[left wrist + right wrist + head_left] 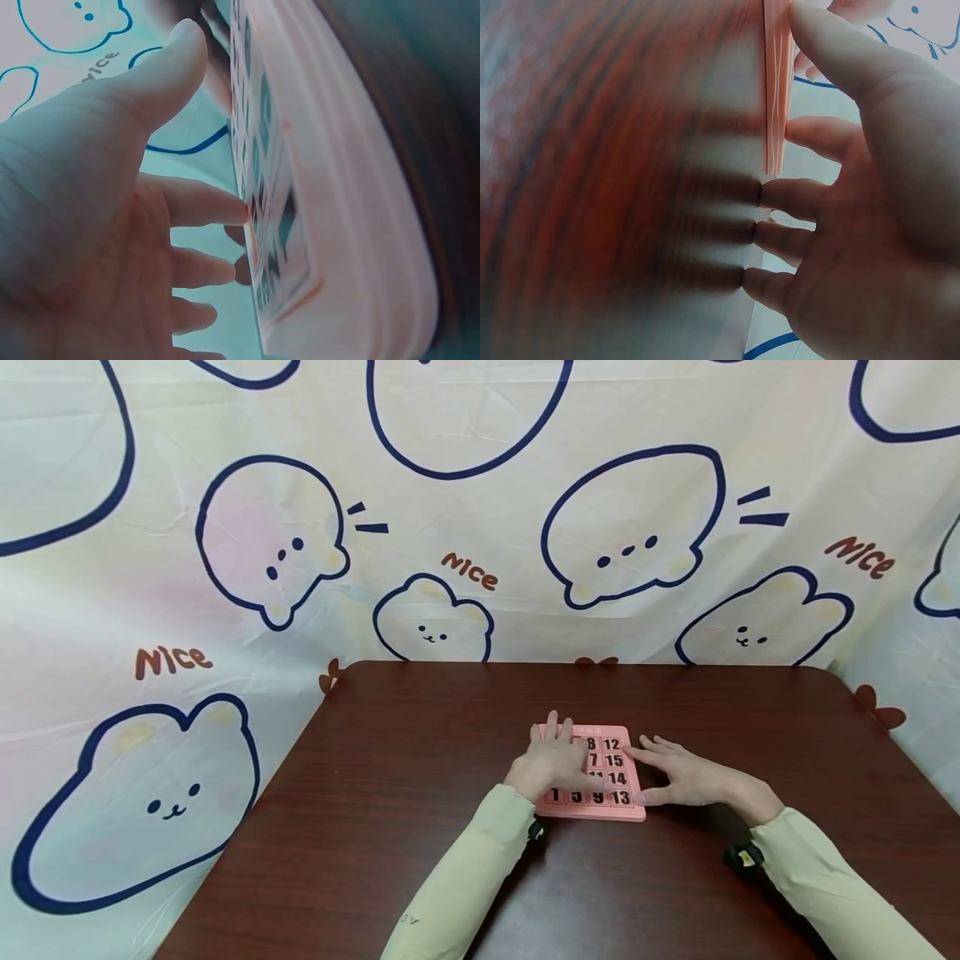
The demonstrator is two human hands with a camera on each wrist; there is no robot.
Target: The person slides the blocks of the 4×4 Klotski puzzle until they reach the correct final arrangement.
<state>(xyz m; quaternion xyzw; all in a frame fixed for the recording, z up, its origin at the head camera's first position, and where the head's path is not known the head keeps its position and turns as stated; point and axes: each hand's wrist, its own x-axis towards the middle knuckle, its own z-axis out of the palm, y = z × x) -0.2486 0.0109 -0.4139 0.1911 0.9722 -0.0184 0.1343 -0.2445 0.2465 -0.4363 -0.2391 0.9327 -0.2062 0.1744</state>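
Note:
A pink number slide puzzle (pixel 592 815) lies flat on the table, with black numerals on its tiles. My left hand (pixel 553 768) reaches over its left half and hides several tiles. Seen from the left wrist, the index finger (pixel 206 204) meets the puzzle's face with its tip, while the thumb (pixel 176 71) stands off from it. My right hand (pixel 690 777) is at the puzzle's right edge, fingers spread. In the right wrist view its thumb (pixel 832 56) and index finger (pixel 821 136) are at the pink side, and the other fingertips rest on the table.
The dark brown wooden table (pixel 360 827) extends around the puzzle on all sides. Behind it hangs a pale curtain (pixel 517 527) with cartoon outlines. A small dark device (pixel 744 857) sits at my right wrist.

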